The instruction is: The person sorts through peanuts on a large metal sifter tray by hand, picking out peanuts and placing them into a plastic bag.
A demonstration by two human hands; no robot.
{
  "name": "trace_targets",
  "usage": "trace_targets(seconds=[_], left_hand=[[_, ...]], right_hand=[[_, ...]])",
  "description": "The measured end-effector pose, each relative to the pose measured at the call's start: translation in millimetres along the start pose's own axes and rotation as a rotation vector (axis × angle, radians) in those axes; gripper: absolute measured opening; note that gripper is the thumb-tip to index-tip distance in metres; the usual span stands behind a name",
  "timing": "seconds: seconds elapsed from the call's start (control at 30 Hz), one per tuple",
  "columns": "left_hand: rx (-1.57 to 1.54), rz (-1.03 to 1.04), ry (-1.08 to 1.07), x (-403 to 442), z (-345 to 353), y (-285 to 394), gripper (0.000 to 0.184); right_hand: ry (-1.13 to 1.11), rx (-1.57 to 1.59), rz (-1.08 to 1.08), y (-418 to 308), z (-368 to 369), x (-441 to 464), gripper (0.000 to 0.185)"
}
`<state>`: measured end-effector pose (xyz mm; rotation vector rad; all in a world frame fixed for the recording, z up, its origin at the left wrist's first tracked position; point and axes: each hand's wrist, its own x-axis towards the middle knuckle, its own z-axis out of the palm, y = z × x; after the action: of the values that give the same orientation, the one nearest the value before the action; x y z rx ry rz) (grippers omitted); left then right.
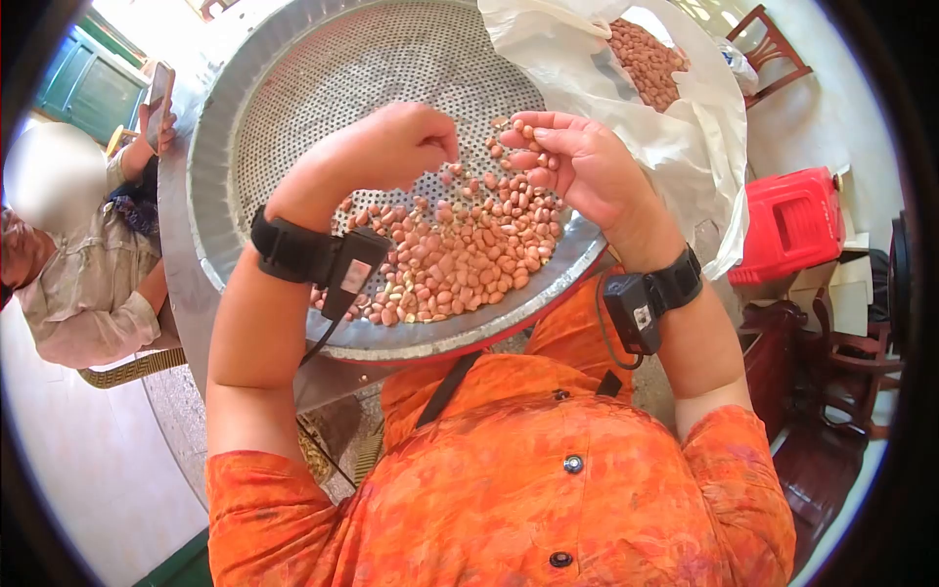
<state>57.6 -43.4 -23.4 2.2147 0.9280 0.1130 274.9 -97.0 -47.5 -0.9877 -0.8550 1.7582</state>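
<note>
A large round metal sieve (pixel 217 210) with a perforated bottom holds a heap of reddish-brown peanuts (pixel 469 254) along its near side. Over the middle of the sieve is my left hand (pixel 396 142), its fingers curled down above the heap; what they hold, if anything, is hidden. My right hand (pixel 582 166), at the right side of the sieve, is turned partly palm up. Several peanuts lie in its fingers and against the thumb. Both wrists have black straps with small devices.
At the upper right, a pale plastic bag (pixel 548 49) lies open beside more peanuts (pixel 646 64). Further right are a red plastic stool (pixel 792 227) and dark wooden chairs (pixel 822 470). A seated person (pixel 93 284) at the left holds up a phone (pixel 158 98).
</note>
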Motion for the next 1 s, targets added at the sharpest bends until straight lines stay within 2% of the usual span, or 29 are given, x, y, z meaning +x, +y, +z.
trace_targets(seconds=[0.03, 0.1, 0.23, 0.37, 0.43, 0.47, 0.53, 0.57, 0.67, 0.7, 0.77, 0.8, 0.83, 0.9, 1.0], left_hand=[[-0.009, 0.002, -0.001, -1.6, -2.1, 4.9, 0.013], [-0.081, -0.182, -0.293, -9.0, -4.9, 26.6, 0.014], [-0.307, -0.056, -0.760, -5.7, 30.4, 44.6, 0.020], [-0.404, -0.089, -0.766, 1.7, 32.4, 30.9, 0.023], [-0.385, -0.082, -0.403, 4.6, 23.7, 18.8, 0.027], [-0.388, -0.077, -0.402, 6.4, 21.7, 13.0, 0.027], [-0.280, -0.124, 0.062, 10.3, 21.0, -0.8, 0.028], [-0.281, -0.125, 0.063, 11.7, 19.6, -7.9, 0.028], [-0.012, 0.015, 0.405, 15.3, 17.1, -23.4, 0.026], [-0.010, 0.018, 0.406, 14.5, 17.4, -25.4, 0.026], [0.277, 0.041, 0.336, 11.9, 17.0, -22.8, 0.024], [0.227, 0.052, 0.245, 10.3, 17.5, -19.3, 0.019], [0.227, 0.054, 0.245, 9.7, 18.4, -17.0, 0.019], [0.175, 0.072, 0.022, 8.7, 19.6, -14.8, 0.014], [0.142, 0.014, 0.123, 6.1, 12.7, -8.8, 0.008]], right_hand=[[0.005, -0.005, 0.007, 0.0, -0.7, 1.0, 0.022], [-0.065, 0.030, -0.016, 1.1, -3.4, 2.5, 0.022], [-0.004, 0.057, -0.017, -1.8, 1.0, -0.9, 0.022], [0.000, 0.134, -0.014, -2.5, 3.2, -2.0, 0.023], [0.000, 0.173, -0.014, -1.9, 2.6, -2.2, 0.024], [-0.002, 0.194, -0.012, -1.9, 1.9, -1.4, 0.024], [-0.005, 0.214, -0.009, -1.4, 0.8, -1.0, 0.025], [-0.001, 0.225, -0.016, -0.9, 0.9, -0.6, 0.026], [-0.003, 0.248, -0.022, 0.1, 0.7, -0.2, 0.027], [-0.007, 0.257, -0.022, -0.2, 0.2, -0.7, 0.028], [-0.003, 0.262, -0.023, 0.0, -0.6, -0.9, 0.029], [0.001, 0.266, -0.021, -0.2, -0.3, -0.8, 0.030], [0.002, 0.266, -0.022, -0.9, 0.5, -1.4, 0.030], [0.032, 0.260, -0.025, -1.7, 3.4, -3.3, 0.032], [0.026, 0.194, -0.040, -0.1, 5.6, -4.5, 0.033]])
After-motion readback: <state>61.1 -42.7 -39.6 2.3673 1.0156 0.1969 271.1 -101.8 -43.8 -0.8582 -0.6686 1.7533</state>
